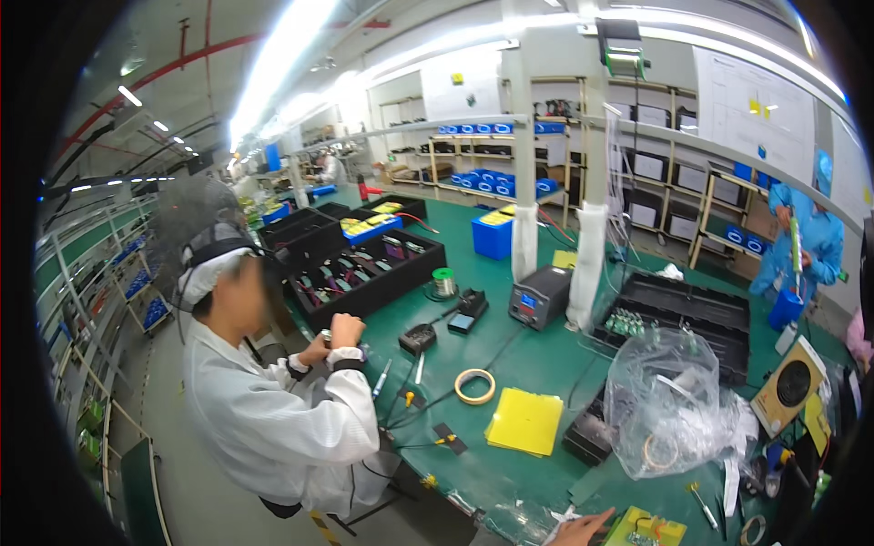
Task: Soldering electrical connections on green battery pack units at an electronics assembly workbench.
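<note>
At the bottom edge my left hand (583, 529) shows only in part, its fingers stretched out toward a yellow piece (672, 531) that carries a small green circuit board (641, 539). The fingertips are close beside the yellow piece; whether they touch it I cannot tell. Nothing shows in that hand. My right hand is out of the picture. Clear plastic film (523, 520) lies left of my hand. Beyond the yellow piece are a white-handled tool (702, 506) and a roll of tape (753, 530).
A co-worker in white (273, 400) works at the left of the green table (537, 355). Yellow sheets (524, 421), a tape ring (474, 386), a soldering station (541, 298) and a clear plastic bag (660, 391) lie ahead. Black trays (678, 318) stand farther back; a fan-like box (788, 387) is right.
</note>
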A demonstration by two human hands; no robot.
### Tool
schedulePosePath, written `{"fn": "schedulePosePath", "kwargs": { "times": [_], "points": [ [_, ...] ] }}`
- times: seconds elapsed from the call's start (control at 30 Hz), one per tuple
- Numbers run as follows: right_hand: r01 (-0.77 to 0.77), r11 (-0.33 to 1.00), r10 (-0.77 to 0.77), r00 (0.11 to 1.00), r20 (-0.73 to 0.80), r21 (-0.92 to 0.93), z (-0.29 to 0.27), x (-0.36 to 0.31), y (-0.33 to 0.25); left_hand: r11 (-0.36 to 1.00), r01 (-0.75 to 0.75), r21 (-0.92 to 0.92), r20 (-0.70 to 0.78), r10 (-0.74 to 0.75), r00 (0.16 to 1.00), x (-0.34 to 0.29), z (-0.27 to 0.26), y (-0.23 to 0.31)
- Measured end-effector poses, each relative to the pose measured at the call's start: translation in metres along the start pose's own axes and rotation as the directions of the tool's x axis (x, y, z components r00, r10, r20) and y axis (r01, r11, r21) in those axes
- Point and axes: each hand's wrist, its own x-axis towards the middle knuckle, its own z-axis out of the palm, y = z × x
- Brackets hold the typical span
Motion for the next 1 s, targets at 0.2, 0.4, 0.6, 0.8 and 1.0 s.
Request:
{"fn": "schedulePosePath", "kwargs": {
  "times": [0.2, 0.4, 0.6, 0.8, 1.0],
  "points": [
    [0.037, 0.995, -0.051, 0.988, 0.148, 0.096, -0.024, 0.026, 0.019, 0.992, 0.006, -0.125, 0.051, 0.0, 0.999, -0.01, -0.016, 0.02],
    [0.058, 0.995, -0.067, 0.992, 0.103, 0.084, -0.028, 0.036, 0.029, 0.99, -0.065, -0.124, -0.003, 0.066, 0.998, -0.009, -0.014, 0.017],
    [0.136, 0.979, -0.15, 0.984, 0.092, 0.151, -0.026, 0.044, 0.044, 0.984, -0.085, -0.156, -0.017, 0.084, 0.996, -0.01, -0.013, 0.008],
    [0.312, 0.919, -0.34, 0.937, 0.085, 0.241, 0.018, 0.052, 0.019, 0.957, -0.126, -0.262, -0.027, 0.124, 0.992, 0.001, -0.005, -0.034],
    [0.384, 0.91, -0.404, 0.907, 0.119, 0.16, 0.018, -0.003, 0.021, 0.778, -0.069, -0.624, -0.192, -0.067, 0.979, 0.005, -0.011, -0.04]
  ]
}}
